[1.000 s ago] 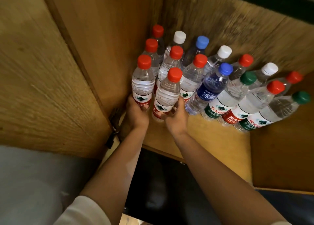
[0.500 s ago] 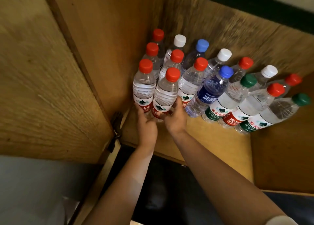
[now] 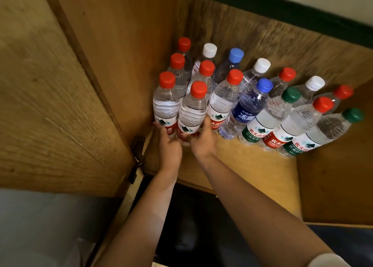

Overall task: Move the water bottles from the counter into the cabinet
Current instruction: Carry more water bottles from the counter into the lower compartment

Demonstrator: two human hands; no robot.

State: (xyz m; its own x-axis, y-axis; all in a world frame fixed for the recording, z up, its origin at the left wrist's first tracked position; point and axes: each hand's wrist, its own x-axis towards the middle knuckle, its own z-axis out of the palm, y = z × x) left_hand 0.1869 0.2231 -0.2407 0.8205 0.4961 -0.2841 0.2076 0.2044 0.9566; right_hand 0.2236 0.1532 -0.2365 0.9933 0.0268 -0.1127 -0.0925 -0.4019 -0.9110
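Head view, close, down into cabinet [image 3: 252, 165]

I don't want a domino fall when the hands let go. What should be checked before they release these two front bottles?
1. Left front bottle upright on the cabinet floor: ok.
2. Right front bottle upright beside it: ok.
3. Left hand and right hand at the bottles' bases, whether gripping or only touching: cannot tell.
4. Bases fully flat: cannot tell, hands hide them.
5. Blue-label bottle and its neighbours standing: ok.
6. Bare floor in front for pulling hands back: ok.
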